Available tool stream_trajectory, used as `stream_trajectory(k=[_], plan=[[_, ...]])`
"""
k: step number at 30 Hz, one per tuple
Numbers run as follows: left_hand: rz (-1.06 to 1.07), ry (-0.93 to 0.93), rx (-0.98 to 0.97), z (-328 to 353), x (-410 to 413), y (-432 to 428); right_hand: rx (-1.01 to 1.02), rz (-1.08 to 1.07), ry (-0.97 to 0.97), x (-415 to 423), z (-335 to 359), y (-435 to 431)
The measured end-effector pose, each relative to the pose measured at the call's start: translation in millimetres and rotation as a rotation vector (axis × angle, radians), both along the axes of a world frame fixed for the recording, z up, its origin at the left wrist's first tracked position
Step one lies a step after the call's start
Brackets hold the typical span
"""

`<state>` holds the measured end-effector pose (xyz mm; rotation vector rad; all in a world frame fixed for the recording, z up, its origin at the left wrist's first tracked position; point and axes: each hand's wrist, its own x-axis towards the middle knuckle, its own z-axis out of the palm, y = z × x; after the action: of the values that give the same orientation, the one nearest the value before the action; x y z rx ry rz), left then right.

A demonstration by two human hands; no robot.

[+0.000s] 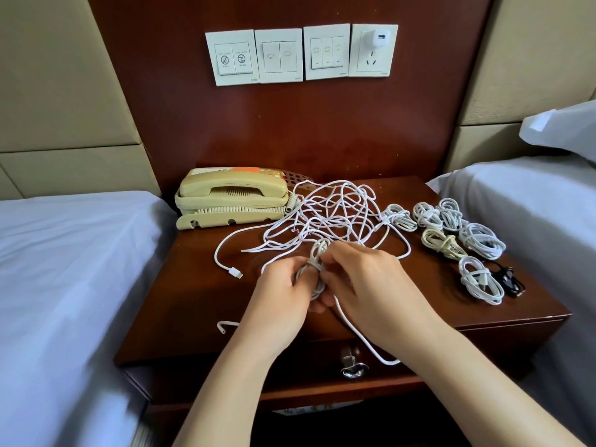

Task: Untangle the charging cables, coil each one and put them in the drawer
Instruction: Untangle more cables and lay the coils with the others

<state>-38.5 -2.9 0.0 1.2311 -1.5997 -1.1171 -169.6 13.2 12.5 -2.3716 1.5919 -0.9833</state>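
Note:
A tangle of white charging cables point(335, 214) lies on the wooden nightstand point(193, 298). In front of it my left hand point(280, 295) grips a half-wound white coil point(316, 269), and my right hand point(371, 282) pinches the same coil from the right. A loose strand point(361, 337) trails from the coil over the front edge. One plug end point(235, 274) lies to the left. Several finished white coils point(451, 230) and one black coil point(509, 280) sit at the right. The drawer point(290, 379) below has a metal handle point(351, 366).
A beige telephone point(232, 195) stands at the back left of the nightstand. Beds with white sheets point(64, 269) flank it on both sides. Wall switches and a socket with a white charger point(375, 40) are mounted above.

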Motion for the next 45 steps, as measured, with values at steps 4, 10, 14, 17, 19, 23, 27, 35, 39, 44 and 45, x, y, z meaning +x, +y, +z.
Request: stream_trajectory(k=[4, 10, 14, 17, 19, 23, 27, 35, 39, 44, 45], plan=[[0.037, -0.086, -0.071, -1.6, 3.8, -0.2, 0.016, 0.035, 0.033, 3.8, 0.6, -1.9], [0.075, -0.184, -0.148, -2.1, 3.5, 2.0, 0.022, 0.032, 0.097, 5.3, -0.6, -3.1], [0.12, -0.257, -0.187, -5.8, -0.1, 1.1, -0.066, -0.008, 0.241, 10.4, -2.2, -4.9], [0.123, -0.299, -0.184, -7.6, -0.1, 0.3, -0.071, -0.016, 0.205, 9.1, -4.1, -9.7], [0.109, -0.271, -0.147, -6.6, 1.1, 0.6, 0.009, -0.008, 0.187, 4.4, -4.2, -11.1], [0.118, -0.086, -0.014, -5.3, 0.6, 0.3, -0.046, 0.046, 0.069, -1.0, -7.4, -9.3], [0.079, 0.151, 0.125, -2.3, -0.8, 0.5, -0.07, 0.107, -0.069, -7.5, -14.4, -12.8], [0.057, 0.202, 0.011, -5.3, -6.7, -0.1, 0.172, 0.291, -0.79, -2.5, -17.1, -13.8], [0.034, 0.541, 0.133, -3.8, -16.6, 1.5, 0.213, 0.341, -1.041, 3.0, -27.3, -13.0], [-0.018, 0.703, 0.17, -2.7, -20.4, 2.7, 0.098, 0.264, -1.085, 3.8, -30.2, -12.7], [-0.018, 0.703, 0.168, -2.4, -20.5, 3.3, 0.109, 0.263, -1.151, 4.7, -29.3, -12.1]])
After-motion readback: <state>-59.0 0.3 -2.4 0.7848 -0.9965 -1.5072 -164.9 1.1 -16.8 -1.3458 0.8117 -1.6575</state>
